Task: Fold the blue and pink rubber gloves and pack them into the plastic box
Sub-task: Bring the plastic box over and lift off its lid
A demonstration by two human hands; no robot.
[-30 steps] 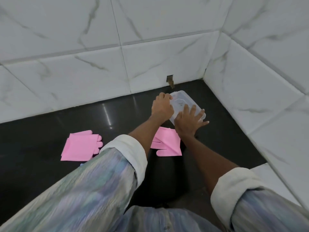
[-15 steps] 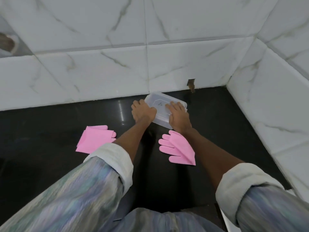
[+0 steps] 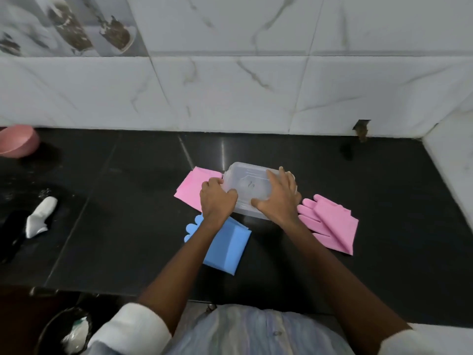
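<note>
- Far left on the counter, a pink bowl and a white crumpled object have come into sight as the view swung left; neither belongs to the task.
- One pink glove lies flat, now partly under the plastic box; half a second ago it lay well apart from it.
- The left hand has its fingers closed on the box's left end.
- A blue glove, newly visible, lies under the left forearm, apparently folded.
- The box, lid on, has been pulled left, away from the corner.
- The right hand spreads its fingers over the lid, gripping.
- The second pink glove lies just right, partly folded; nothing looks packed yet.
</note>
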